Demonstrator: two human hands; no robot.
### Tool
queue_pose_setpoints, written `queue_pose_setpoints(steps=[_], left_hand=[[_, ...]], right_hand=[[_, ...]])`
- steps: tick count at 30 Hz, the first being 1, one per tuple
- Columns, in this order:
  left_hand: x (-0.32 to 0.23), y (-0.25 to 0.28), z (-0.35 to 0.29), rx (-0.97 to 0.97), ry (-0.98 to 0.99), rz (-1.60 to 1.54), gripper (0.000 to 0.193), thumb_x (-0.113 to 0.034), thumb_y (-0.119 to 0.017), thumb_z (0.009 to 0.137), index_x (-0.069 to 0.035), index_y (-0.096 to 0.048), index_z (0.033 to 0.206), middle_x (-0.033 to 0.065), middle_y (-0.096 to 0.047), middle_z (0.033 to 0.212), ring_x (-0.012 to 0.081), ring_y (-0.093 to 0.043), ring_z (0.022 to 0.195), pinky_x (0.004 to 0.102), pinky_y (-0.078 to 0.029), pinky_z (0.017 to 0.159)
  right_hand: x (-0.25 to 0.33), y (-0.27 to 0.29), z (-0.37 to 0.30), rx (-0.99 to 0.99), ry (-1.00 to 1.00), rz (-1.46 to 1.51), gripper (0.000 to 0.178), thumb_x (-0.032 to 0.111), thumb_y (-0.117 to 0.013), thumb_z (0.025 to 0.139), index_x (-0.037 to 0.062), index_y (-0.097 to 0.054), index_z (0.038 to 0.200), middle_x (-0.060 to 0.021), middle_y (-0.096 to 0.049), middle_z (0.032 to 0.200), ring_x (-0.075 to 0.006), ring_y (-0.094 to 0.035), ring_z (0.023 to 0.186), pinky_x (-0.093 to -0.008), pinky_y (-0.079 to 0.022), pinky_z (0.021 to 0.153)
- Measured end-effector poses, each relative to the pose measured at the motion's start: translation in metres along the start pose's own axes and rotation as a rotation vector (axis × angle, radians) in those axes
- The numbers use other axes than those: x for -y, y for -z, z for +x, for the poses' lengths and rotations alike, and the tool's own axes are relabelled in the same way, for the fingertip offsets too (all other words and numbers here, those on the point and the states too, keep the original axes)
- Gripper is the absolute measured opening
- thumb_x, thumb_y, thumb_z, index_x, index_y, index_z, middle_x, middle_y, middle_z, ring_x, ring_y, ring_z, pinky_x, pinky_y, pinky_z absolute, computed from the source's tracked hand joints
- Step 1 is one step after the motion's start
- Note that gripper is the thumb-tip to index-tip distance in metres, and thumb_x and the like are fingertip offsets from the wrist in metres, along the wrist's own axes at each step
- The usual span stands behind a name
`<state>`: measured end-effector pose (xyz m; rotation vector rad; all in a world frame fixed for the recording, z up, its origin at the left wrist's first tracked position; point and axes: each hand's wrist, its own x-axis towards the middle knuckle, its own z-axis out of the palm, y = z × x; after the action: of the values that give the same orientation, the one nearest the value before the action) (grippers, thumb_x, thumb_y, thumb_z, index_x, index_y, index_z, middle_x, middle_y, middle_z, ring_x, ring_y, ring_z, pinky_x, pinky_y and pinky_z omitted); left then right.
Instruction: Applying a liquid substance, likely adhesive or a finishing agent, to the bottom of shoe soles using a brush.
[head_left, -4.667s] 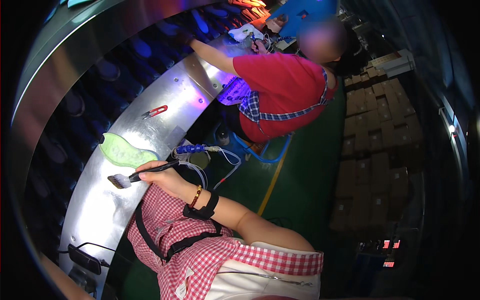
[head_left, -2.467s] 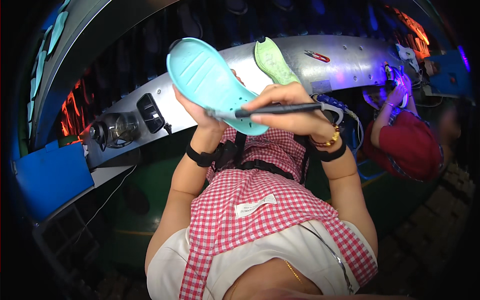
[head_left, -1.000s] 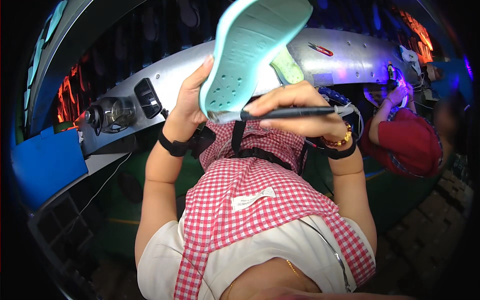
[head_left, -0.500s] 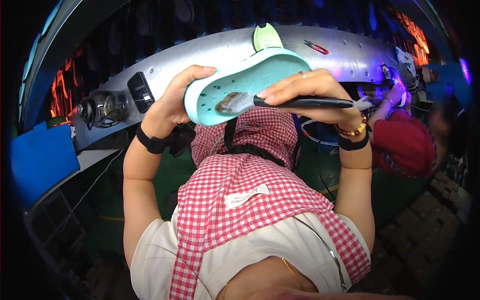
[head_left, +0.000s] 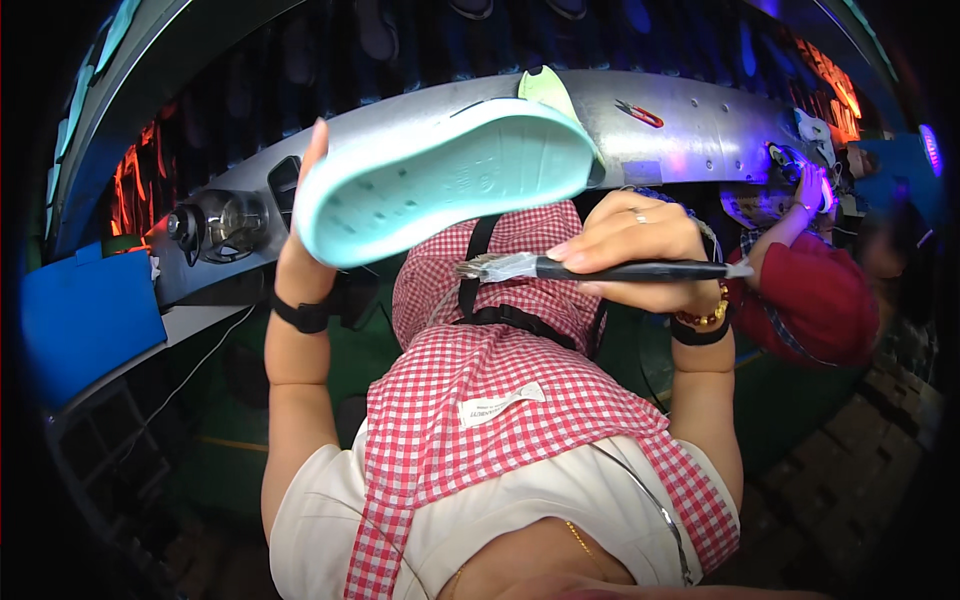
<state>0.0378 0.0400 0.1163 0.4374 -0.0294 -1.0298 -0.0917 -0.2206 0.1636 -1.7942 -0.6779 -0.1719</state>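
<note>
I saw the left hand (head_left: 303, 262), thumb up, fingers hidden, holding a pale blue sole (head_left: 455, 180) at the frame's upper centre; the right hand (head_left: 645, 245), fingers closed, pinched a brush (head_left: 655, 271) just below it.

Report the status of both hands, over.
Left hand holds pale-turquoise sole-shaped piece. Right hand grips black-handled brush, bristles off the piece. Nothing visible between.

Both hands (head_left: 645, 248) apart, forearms (head_left: 300, 355) forward

Room between brush (head_left: 630, 271) and sole (head_left: 450, 188)
</note>
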Motion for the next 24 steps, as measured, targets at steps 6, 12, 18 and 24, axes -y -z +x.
queue_pose_setpoints(steps=[6, 12, 18, 24], left_hand=[[0.049, 0.016, 0.043, 0.05, -0.229, -0.007, 0.075, -0.063, -0.017, 0.081, -0.007, -0.027, 0.13, 0.0142, -0.033, 0.13, 0.0359, -0.037, 0.114, 0.0511, -0.032, 0.093], [0.069, 0.006, 0.046, -0.063, -0.235, -0.202, 0.087, -0.072, -0.013, 0.074, -0.004, -0.033, 0.124, 0.0191, -0.046, 0.114, 0.0341, -0.045, 0.106, 0.0452, -0.035, 0.092], [0.051, 0.01, 0.037, -0.344, -0.515, 0.028, 0.085, -0.073, -0.016, 0.073, -0.006, -0.039, 0.118, 0.0169, -0.053, 0.105, 0.032, -0.05, 0.1, 0.0435, -0.039, 0.088], [0.061, 0.006, 0.04, -0.078, -0.45, -0.014, 0.086, -0.073, -0.014, 0.073, -0.005, -0.039, 0.119, 0.017, -0.053, 0.104, 0.0331, -0.049, 0.099, 0.0447, -0.037, 0.088]], right_hand=[[-0.025, -0.021, 0.012, -0.228, -0.468, 0.118, 0.019, 0.003, -0.065, 0.069, -0.0021, -0.063, 0.087, -0.0082, -0.062, 0.077, -0.008, -0.057, 0.066, -0.0185, -0.045, 0.057], [-0.045, -0.037, 0.017, -0.304, -0.302, -0.098, 0.021, 0.007, -0.066, 0.067, 0.0012, -0.064, 0.088, -0.01, -0.062, 0.075, -0.0124, -0.058, 0.064, -0.023, -0.046, 0.057], [-0.014, -0.036, 0.017, 0.044, -0.009, -0.286, 0.02, 0.003, -0.067, 0.062, 0.0032, -0.064, 0.082, -0.0076, -0.061, 0.07, -0.018, -0.057, 0.06, -0.0262, -0.045, 0.056], [-0.017, -0.03, 0.031, -0.192, -0.348, -0.002, 0.018, 0.007, -0.066, 0.067, 0.0036, -0.065, 0.085, -0.0075, -0.062, 0.076, -0.0113, -0.054, 0.058, -0.0225, -0.042, 0.052]])
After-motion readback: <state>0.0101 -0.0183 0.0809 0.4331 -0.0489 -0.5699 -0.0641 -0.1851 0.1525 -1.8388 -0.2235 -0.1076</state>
